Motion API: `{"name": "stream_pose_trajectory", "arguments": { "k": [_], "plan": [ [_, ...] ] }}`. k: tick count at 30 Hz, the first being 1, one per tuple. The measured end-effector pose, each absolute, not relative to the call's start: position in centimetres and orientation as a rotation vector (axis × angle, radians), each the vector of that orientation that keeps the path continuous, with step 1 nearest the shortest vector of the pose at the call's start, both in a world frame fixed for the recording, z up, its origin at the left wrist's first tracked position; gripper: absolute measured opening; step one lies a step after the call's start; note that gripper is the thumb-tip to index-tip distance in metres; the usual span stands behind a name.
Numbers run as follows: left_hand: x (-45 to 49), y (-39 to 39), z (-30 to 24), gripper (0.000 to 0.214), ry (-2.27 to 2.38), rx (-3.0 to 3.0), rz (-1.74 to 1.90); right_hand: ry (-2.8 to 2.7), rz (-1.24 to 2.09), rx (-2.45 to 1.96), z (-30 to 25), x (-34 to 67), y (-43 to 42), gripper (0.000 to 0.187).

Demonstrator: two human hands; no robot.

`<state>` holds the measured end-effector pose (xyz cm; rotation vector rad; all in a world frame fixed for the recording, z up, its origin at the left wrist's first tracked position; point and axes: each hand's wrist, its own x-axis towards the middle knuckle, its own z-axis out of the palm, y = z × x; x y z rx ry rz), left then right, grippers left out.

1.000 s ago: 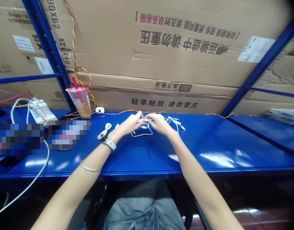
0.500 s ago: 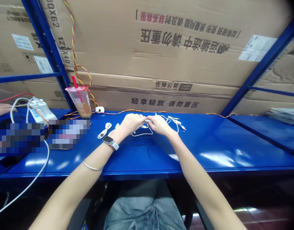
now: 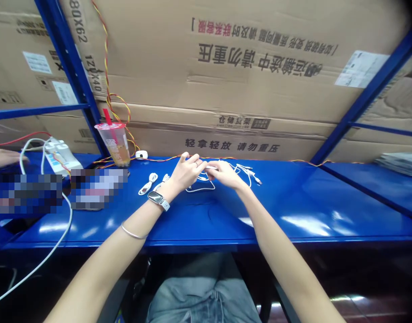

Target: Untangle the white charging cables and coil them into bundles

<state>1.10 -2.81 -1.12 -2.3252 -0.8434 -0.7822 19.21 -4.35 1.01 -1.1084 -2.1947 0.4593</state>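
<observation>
Head view: most of the held cable (image 3: 211, 168) is hidden by the fingers; only a short white stretch shows between the hands, above the blue bench (image 3: 327, 197). The right hand (image 3: 223, 173) grips it between thumb and fingers. The left hand (image 3: 184, 174) has its upper fingers raised and spread, with the fingertips beside the cable's near end; whether they pinch it I cannot tell. A white loop (image 3: 201, 189) lies under the hands, partly covered, and the left wrist partly covers a second coil (image 3: 163, 181), beside a coil (image 3: 148, 184) in plain sight. Pixel blocks mask the things at left, and a co-worker's hand (image 3: 6, 158) is cut off by the left edge.

A second ago both hands pinched a white bundle with a dark tie at its middle; half a second ago the left hand was curled over it. Now the left fingers have lifted, while the right hand has stayed about where it was. The co-worker's hand was out of sight a second ago.

The cable's visible stretch runs left to right, roughly along the bench. Beyond the right hand, loose plugs (image 3: 257, 180) point right; whether they belong to it is unclear.
</observation>
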Motion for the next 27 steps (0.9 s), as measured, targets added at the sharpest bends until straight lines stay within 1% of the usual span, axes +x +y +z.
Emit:
{"name": "stream_pose_trajectory", "arguments": {
  "k": [3, 7, 10, 12, 15, 20, 21, 23, 25, 26, 27],
  "plan": [
    [1.4, -3.3, -0.7, 0.034, -0.963, -2.338, -0.815, -2.047, 0.488, -1.093, 1.0, 19.4, -4.3, 0.023],
    [1.8, -3.7, -0.6, 0.035, -1.027, -2.327, -0.828, -1.929, 0.614, -1.037, 0.6, 19.3, -4.0, 0.031],
    [2.0, -4.1, -0.5, 0.033, -1.074, -2.337, -0.904, -1.809, 0.755, -0.972, 0.2, 19.0, -3.8, 0.035],
    [2.1, -4.3, -0.3, 0.029, -1.149, -2.347, -1.033, -1.749, 0.858, -0.926, 0.2, 19.0, -3.8, 0.035],
    [2.0, -4.4, 0.5, 0.022, -1.343, -2.38, -1.336, -1.761, 0.97, -0.875, 0.7, 19.2, -4.0, 0.038],
    [-0.3, -3.5, 2.0, 0.029, -1.646, -2.697, -1.877, -1.804, 0.946, -0.923, 1.2, 19.5, -4.4, 0.044],
    [-1.0, -3.2, 2.3, 0.03, -1.769, -2.694, -1.981, -1.805, 0.93, -0.945, 1.1, 19.6, -4.4, 0.044],
    [-2.6, -2.6, 2.7, 0.028, -1.975, -2.592, -2.129, -1.796, 0.907, -0.984, 1.0, 19.6, -4.3, 0.044],
    [-4.2, -2.1, 3.1, 0.024, -2.057, -2.413, -2.242, -1.772, 0.892, -1.02, 0.8, 19.7, -4.1, 0.043],
    [-5.0, -1.9, 3.3, 0.023, -2.077, -2.344, -2.253, -1.759, 0.887, -1.04, 0.7, 19.7, -3.9, 0.042],
    [-5.8, -1.8, 3.4, 0.021, -2.136, -2.277, -2.19, -1.746, 0.88, -1.064, 0.6, 19.8, -3.7, 0.041]
  ]
}}
